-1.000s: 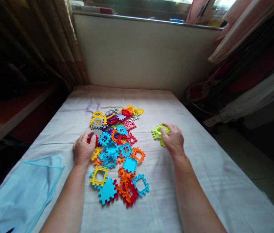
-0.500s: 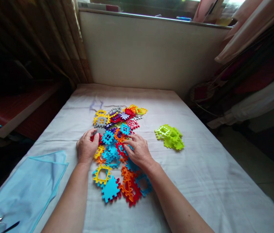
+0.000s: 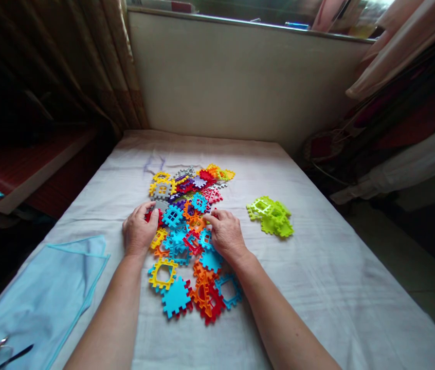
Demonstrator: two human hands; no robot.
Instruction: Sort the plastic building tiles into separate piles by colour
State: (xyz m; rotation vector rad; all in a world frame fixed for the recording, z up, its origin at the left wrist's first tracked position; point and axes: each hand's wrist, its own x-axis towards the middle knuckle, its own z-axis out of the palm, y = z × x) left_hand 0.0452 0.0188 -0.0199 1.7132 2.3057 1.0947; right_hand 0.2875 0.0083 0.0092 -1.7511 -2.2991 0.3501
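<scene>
A loose pile of notched plastic building pieces in several colours lies on a pale cloth. My left hand (image 3: 139,229) rests at its left edge, thumb and fingers apart around a red piece (image 3: 159,218), next to a grey piece (image 3: 161,205). My right hand (image 3: 227,232) is at the right side of the pile, its fingers bent together by an orange piece (image 3: 197,224); what they pinch, if anything, is hidden. Below lie a blue window piece (image 3: 205,238), a yellow frame (image 3: 170,283) and a solid blue square (image 3: 176,297).
A separate heap of lime green pieces (image 3: 273,218) lies to the right on the cloth-covered surface (image 3: 318,288). At the left are a folded light blue cloth (image 3: 55,288) and glasses (image 3: 13,356). A wall (image 3: 240,82) stands behind.
My right hand has drawn back slightly to the right and its fingers have curled, uncovering red and blue pieces. My left hand stays in place. The view has shifted a little.
</scene>
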